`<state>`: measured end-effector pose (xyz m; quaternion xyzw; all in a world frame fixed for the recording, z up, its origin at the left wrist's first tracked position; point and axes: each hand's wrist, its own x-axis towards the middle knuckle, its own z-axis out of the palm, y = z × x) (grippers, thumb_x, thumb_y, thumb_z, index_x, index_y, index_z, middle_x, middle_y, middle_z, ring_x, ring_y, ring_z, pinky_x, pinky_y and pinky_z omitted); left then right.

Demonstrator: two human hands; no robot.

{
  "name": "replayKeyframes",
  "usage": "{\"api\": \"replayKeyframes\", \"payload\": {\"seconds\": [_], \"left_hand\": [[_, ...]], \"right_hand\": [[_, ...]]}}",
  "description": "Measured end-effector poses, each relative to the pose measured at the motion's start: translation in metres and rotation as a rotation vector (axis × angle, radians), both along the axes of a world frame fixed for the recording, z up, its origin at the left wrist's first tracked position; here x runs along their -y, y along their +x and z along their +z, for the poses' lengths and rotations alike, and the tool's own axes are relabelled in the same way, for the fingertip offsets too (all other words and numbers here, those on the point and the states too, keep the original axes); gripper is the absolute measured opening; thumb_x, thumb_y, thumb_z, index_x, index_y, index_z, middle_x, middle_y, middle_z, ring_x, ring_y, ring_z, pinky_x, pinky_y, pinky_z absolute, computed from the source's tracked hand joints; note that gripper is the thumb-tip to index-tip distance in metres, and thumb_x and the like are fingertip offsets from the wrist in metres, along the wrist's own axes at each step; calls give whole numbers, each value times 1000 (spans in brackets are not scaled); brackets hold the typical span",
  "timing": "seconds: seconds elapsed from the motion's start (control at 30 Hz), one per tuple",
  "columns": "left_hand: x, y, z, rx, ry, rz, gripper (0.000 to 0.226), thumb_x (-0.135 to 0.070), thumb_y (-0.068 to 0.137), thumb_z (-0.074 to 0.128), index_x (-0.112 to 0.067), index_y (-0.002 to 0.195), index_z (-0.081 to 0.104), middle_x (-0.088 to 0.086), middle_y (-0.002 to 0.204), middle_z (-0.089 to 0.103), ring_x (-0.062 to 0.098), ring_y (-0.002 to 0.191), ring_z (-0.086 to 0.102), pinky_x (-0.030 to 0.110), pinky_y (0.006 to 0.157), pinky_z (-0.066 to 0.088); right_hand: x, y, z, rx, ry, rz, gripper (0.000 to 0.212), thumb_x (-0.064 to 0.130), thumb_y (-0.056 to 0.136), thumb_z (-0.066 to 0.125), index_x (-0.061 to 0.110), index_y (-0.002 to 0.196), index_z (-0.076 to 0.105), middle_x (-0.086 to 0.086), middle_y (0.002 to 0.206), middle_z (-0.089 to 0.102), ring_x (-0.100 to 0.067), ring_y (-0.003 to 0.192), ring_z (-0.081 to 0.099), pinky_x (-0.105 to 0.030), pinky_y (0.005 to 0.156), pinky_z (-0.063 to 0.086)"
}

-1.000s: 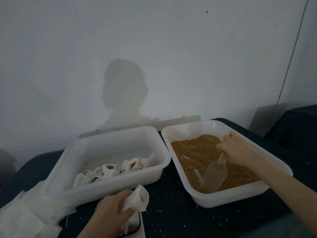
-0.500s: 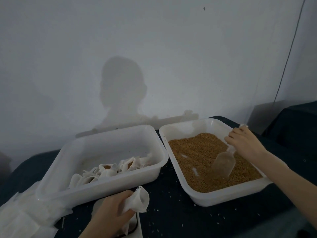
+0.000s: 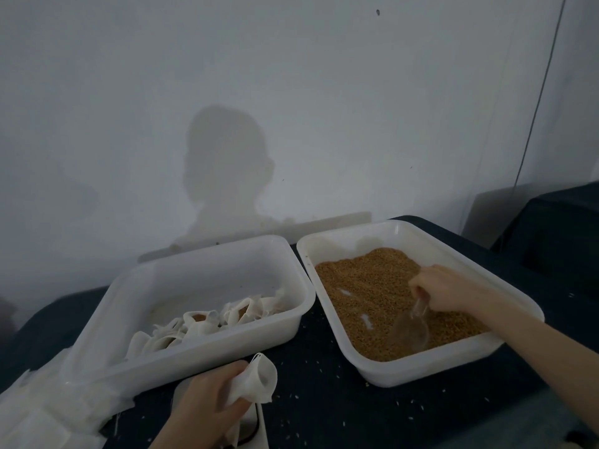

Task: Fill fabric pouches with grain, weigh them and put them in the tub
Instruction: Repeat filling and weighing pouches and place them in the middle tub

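Head view: you are looking down at a dark table (image 3: 324, 400) set against a pale wall (image 3: 291, 92), with two white tubs side by side on it.
Left hand: your left hand (image 3: 207, 406) sits at the near edge, fingers curled round an empty fabric pouch (image 3: 259, 380), its mouth held open and turned toward the right.
Right hand: your right hand (image 3: 444, 286) is over the right tub, fingers closed round the handle of a clear scoop (image 3: 410, 328).
Scoop: its bowl points toward you and lies low in the grain (image 3: 366, 286), near the tub's near wall.
Grain tub: the right tub (image 3: 421, 371) holds brown grain with a few bare patches of white floor showing; your forearm crosses its right rim.
Pouch tub: the left tub (image 3: 207, 348) holds filled pouches (image 3: 207, 322) heaped along its near side; its far half is bare.
Gap between tubs: the two rims nearly meet at the far end and spread apart toward you, leaving a dark wedge of table.
Scale: a white slab (image 3: 259, 429) lies under your left hand, mostly covered; what it is cannot be read.
Left edge: loose white fabric (image 3: 42, 416) is piled at the near left corner, against the pouch tub.
Open room: bare table, speckled with spilled grains (image 3: 324, 367), lies between your left hand and the grain tub.
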<state>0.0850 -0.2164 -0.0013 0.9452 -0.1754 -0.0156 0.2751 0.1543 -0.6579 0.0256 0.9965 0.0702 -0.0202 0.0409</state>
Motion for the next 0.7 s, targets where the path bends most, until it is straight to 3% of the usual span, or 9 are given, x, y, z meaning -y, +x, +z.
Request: {"api": "replayKeyframes", "payload": {"seconds": [0.13, 0.27, 0.4, 0.5, 0.57, 0.63, 0.7], "left_hand": [[0, -3, 3, 25, 11, 9, 28, -43, 88, 62, -38, 115, 60, -18, 112, 60, 1, 113, 51, 28, 102, 38], [-2, -8, 4, 76, -22, -3, 28, -37, 87, 65, -36, 115, 61, -18, 114, 60, 3, 116, 50, 24, 101, 38], [0, -7, 6, 97, 35, 27, 38, -40, 94, 54, -36, 132, 47, -16, 132, 50, 4, 127, 42, 22, 108, 30], [0, -7, 3, 135, 12, 4, 37, -43, 93, 54, -41, 130, 47, -19, 131, 49, 4, 128, 41, 22, 108, 30], [2, -9, 9, 168, 35, 1, 33, -46, 91, 56, -47, 123, 49, -28, 124, 44, -3, 118, 39, 8, 98, 22], [6, -13, 15, 234, 139, -17, 32, -48, 84, 65, -51, 114, 55, -31, 113, 42, -8, 103, 37, -1, 73, 10], [4, -14, 19, 293, 152, -5, 39, -42, 67, 83, -45, 102, 66, -23, 102, 59, 1, 96, 57, 8, 65, 28]], "right_hand": [[6, 0, -4, -35, 79, -109, 31, 2, 77, 56, 30, 67, 49, 12, 77, 53, 0, 73, 47, -15, 62, 35], [11, -1, -1, 128, 30, -204, 25, 10, 82, 59, 32, 72, 51, 10, 80, 56, -4, 77, 52, -21, 74, 46], [11, 0, 6, 208, -77, -247, 27, 12, 84, 54, 34, 70, 47, 10, 79, 55, -6, 76, 50, -20, 70, 33], [12, 0, 6, 164, -29, -309, 21, 14, 88, 51, 33, 79, 52, 12, 78, 54, -3, 74, 49, -20, 69, 32], [12, -1, 5, 138, 24, -326, 20, 15, 89, 52, 33, 79, 52, 12, 76, 54, -1, 71, 48, -20, 69, 36], [12, -1, 5, 157, 33, -335, 21, 16, 88, 54, 34, 77, 51, 11, 77, 55, -4, 74, 52, -21, 75, 42], [12, -1, 3, 249, -56, -339, 22, 15, 85, 55, 34, 74, 50, 12, 74, 51, -6, 74, 48, -24, 83, 39]]}}
